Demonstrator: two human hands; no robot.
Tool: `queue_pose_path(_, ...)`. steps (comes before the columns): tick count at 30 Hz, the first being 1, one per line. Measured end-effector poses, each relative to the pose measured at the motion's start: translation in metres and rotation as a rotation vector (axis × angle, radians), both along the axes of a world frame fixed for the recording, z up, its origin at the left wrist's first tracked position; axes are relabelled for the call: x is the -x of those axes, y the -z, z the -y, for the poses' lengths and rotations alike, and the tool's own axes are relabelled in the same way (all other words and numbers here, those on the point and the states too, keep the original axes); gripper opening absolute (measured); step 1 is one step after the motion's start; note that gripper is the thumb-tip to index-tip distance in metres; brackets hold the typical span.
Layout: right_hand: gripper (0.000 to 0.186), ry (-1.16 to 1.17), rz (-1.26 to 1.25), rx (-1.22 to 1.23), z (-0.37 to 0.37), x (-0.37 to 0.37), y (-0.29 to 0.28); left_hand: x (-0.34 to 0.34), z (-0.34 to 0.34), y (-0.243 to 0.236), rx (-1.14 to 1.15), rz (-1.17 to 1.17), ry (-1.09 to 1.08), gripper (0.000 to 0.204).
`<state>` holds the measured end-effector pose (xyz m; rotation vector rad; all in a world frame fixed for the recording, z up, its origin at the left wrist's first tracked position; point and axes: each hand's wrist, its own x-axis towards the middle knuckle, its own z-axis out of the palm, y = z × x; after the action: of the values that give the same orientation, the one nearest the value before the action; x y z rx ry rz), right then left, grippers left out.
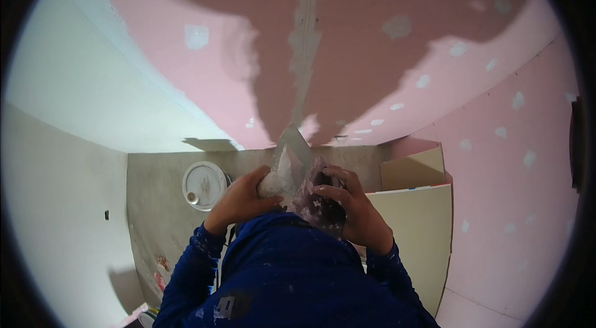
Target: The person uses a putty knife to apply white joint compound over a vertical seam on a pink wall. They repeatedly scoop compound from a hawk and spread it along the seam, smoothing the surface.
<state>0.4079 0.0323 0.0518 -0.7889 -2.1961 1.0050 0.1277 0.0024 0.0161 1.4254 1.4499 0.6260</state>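
Note:
My left hand [251, 201] is closed around the handle end of a pointed metal trowel [296, 142], with white compound [285, 170] on it. Just to the right, my right hand [351, 204] has its fingers bent over a dark, purplish object spattered with white [313, 204], possibly a cloth or pouch; I cannot make out exactly what it is. Both hands are in front of my blue sleeves and clothing, and the lower parts of what they hold are hidden.
A pink board wall [372, 67] with pale patches rises ahead; a pale wall [62, 173] is left. A lidded white bucket [208, 186] stands on the grey floor [155, 229]. Board pieces [410, 229] lean at the right, and small items lie at lower left.

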Motion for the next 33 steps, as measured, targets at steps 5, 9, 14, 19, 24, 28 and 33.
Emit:
queue_pose_path(5, 0.067, 0.048, 0.116, 0.080, 0.008, -0.027, 0.031, -0.017, 0.020, -0.008, 0.046, -0.039, 0.047, 0.054)
queue_pose_path(9, 0.066, 0.036, 0.266, -0.018, -0.007, -0.059, 0.062, -0.030, 0.030, -0.020, -0.023, 0.000, 0.043, 0.050)
queue_pose_path(14, 0.060, 0.122, 0.034, 0.096, -0.020, -0.084, 0.043, -0.022, 0.017, -0.034, -0.023, -0.157, 0.133, 0.047)
queue_pose_path(19, 0.051, 0.047, 0.367, -0.329, -0.011, -0.101, -0.037, -0.015, 0.000, -0.046, -0.081, -0.272, 0.295, 0.049)
queue_pose_path(24, 0.041, 0.007, 0.537, -0.567, -0.005, -0.083, -0.074, -0.020, -0.012, -0.065, -0.108, -0.338, 0.428, 0.052)
queue_pose_path(28, 0.038, -0.094, 0.757, -0.543, -0.002, -0.081, -0.091, -0.021, -0.020, -0.079, -0.098, -0.437, 0.485, 0.053)
queue_pose_path(33, 0.044, -0.005, 0.725, -0.461, 0.000, -0.074, -0.093, -0.019, -0.027, -0.080, -0.021, -0.436, 0.345, 0.056)
